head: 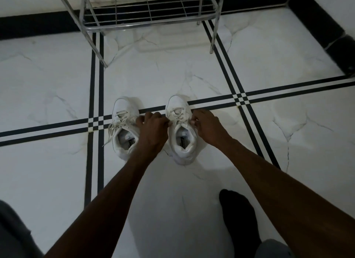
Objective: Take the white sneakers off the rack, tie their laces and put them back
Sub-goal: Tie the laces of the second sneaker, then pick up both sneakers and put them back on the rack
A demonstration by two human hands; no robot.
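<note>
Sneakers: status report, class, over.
Both hands, left and right, pinching right sneaker's laces. Left sneaker untied, on floor. Rack empty. Nothing blocking.

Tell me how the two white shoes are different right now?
The right shoe has both hands working its laces: left hand, right hand. The left shoe has none; the left arm just crosses it. The left shoe's laces trail loose onto the floor; the right shoe's are held. Both are white, toes toward the rack.
</note>
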